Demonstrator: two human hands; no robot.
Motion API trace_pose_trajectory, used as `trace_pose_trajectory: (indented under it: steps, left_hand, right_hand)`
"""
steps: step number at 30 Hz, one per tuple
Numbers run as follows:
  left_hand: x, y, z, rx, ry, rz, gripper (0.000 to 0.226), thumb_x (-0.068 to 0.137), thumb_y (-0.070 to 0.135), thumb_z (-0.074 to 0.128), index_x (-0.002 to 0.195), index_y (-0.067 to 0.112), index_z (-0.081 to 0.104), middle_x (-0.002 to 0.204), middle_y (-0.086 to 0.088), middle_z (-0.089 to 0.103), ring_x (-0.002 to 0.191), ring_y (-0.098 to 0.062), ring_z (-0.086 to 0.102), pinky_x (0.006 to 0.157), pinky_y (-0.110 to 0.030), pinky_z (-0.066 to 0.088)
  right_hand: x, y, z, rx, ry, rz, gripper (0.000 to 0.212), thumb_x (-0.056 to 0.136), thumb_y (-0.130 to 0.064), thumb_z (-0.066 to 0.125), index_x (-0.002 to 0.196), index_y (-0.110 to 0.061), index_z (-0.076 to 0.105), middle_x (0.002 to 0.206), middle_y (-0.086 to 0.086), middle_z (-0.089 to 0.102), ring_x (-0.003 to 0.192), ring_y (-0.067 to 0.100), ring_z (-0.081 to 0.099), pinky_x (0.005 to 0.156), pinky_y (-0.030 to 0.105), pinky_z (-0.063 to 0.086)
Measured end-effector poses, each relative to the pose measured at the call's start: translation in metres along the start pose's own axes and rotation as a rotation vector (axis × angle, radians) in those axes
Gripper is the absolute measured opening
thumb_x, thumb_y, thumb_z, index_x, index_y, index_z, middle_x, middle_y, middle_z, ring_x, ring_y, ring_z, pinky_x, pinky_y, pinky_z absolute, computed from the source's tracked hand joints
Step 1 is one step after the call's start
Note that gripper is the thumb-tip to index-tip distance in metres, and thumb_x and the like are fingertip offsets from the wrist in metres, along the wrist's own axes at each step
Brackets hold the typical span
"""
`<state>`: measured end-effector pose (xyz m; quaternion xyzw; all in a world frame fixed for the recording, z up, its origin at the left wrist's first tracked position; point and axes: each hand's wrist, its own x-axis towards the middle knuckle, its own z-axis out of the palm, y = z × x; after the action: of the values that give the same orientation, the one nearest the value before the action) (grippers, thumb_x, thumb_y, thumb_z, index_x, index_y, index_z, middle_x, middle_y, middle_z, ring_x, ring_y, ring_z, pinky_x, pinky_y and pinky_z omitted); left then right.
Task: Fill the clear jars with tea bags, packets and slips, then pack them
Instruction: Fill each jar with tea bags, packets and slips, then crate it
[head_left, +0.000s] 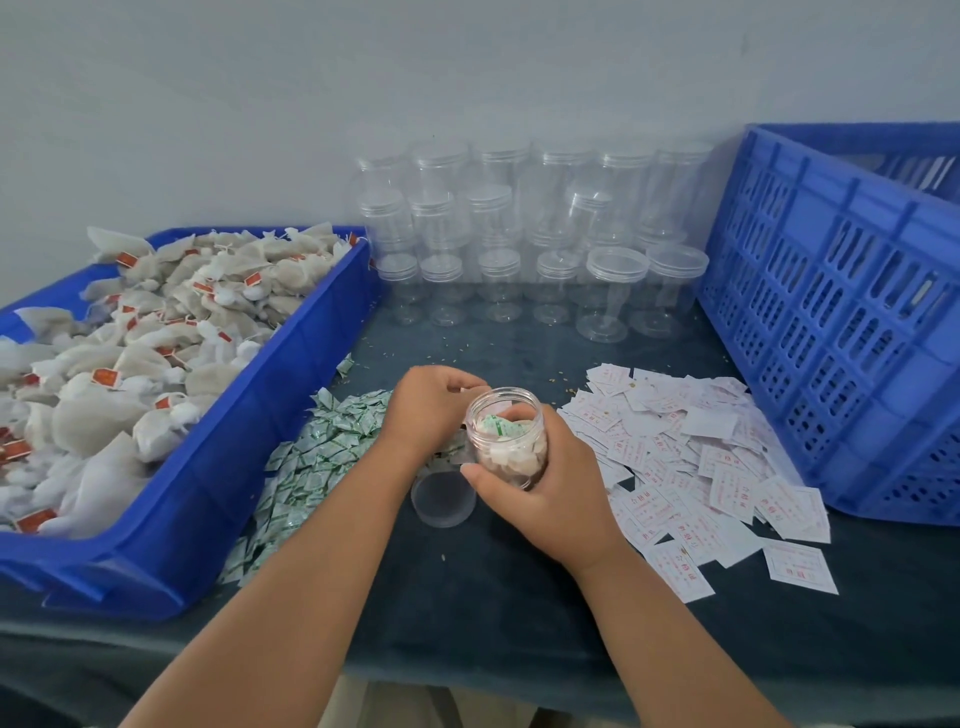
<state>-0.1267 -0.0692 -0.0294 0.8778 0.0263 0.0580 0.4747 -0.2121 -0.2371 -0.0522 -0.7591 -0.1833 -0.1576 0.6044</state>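
1. Tea bags (156, 332) with red tags lay heaped in a blue tray (291, 395) at the left of the dark desk (519, 597).
2. Green-and-white packets (322, 457) formed a pile on the desk just beside the tray's right wall.
3. The left hand (431, 410) was at the jar's open mouth with its fingers curled. I could not tell whether they pinched anything.
4. A clear lid (443, 499) lay on the desk, just below the jar.
5. The open jar (506, 441) was held above the desk near its middle, tilted toward the person. It held tea bags with a green-printed packet on top.
6. The right hand (550, 493) gripped the jar, thumb and fingers wrapped round its side.
7. Empty jars (519, 249) with lids stood stacked against the wall, between the tray and the crate.
8. White slips (701, 457) with red print were scattered on the desk to the right of the jar.
9. A blue slotted crate (831, 312) stood at the far right.
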Motion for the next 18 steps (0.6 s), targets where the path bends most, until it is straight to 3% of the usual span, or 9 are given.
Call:
trace_pose_trajectory:
  steps: [4,6,9,11,13,15,18]
  left_hand:
    - [-0.002,-0.005,-0.002,-0.087,0.019,-0.058,0.008,0.092,0.031,0.078,0.088,0.025,0.082,0.081,0.013,0.079,0.081,-0.01,0.077,0.059,-0.017,0.056]
    - [-0.004,-0.005,-0.001,-0.096,0.013,-0.064,0.011,0.092,0.034,0.08,0.085,0.026,0.082,0.079,0.014,0.078,0.079,-0.009,0.076,0.055,-0.015,0.054]
    - [-0.005,-0.005,0.002,-0.048,-0.032,-0.035,0.008,0.088,0.034,0.085,0.085,0.027,0.083,0.079,0.015,0.079,0.078,-0.003,0.075,0.065,-0.022,0.057]
    - [-0.006,-0.002,0.004,-0.061,0.042,-0.019,0.006,0.089,0.032,0.083,0.088,0.026,0.084,0.082,0.014,0.079,0.081,-0.002,0.074,0.074,-0.025,0.058]
    - [-0.006,0.004,-0.001,-0.271,0.157,-0.058,0.005,0.092,0.028,0.08,0.092,0.024,0.084,0.085,0.013,0.08,0.082,-0.005,0.074,0.073,-0.022,0.058]
    - [-0.008,0.014,-0.015,-0.492,0.191,-0.126,0.007,0.092,0.025,0.08,0.099,0.025,0.082,0.081,0.015,0.078,0.065,-0.003,0.066,0.059,-0.015,0.05]
    - [-0.018,0.035,-0.044,-0.649,0.065,-0.101,0.023,0.091,0.022,0.082,0.112,0.029,0.079,0.087,0.006,0.077,0.063,-0.007,0.056,0.056,-0.019,0.044]
  right_hand:
    - [0.0,0.0,0.0,-0.01,-0.005,0.012,0.045,0.071,-0.055,0.084,0.107,-0.044,0.059,0.105,-0.024,0.075,0.099,0.007,0.073,0.082,0.014,0.052]
    - [0.0,0.0,0.0,-0.014,-0.007,0.018,0.045,0.071,-0.055,0.084,0.107,-0.045,0.059,0.104,-0.023,0.075,0.098,0.008,0.073,0.081,0.016,0.053]
    - [0.001,0.001,-0.001,-0.022,-0.005,0.028,0.046,0.072,-0.054,0.084,0.11,-0.043,0.06,0.104,-0.022,0.075,0.098,0.008,0.073,0.082,0.018,0.054]
    - [0.001,0.003,-0.002,-0.025,-0.001,0.037,0.046,0.073,-0.053,0.085,0.11,-0.042,0.06,0.104,-0.022,0.075,0.098,0.008,0.073,0.082,0.019,0.055]
    - [0.001,0.005,-0.003,-0.028,-0.003,0.051,0.047,0.075,-0.05,0.088,0.112,-0.038,0.061,0.104,-0.019,0.076,0.098,0.008,0.074,0.084,0.025,0.057]
    - [0.002,0.009,-0.003,-0.043,-0.006,0.06,0.047,0.076,-0.047,0.09,0.112,-0.037,0.063,0.105,-0.018,0.076,0.099,0.009,0.074,0.086,0.029,0.058]
    - [0.003,0.01,0.0,-0.069,-0.015,0.075,0.049,0.074,-0.051,0.091,0.111,-0.04,0.061,0.106,-0.022,0.075,0.1,0.005,0.073,0.084,0.026,0.058]
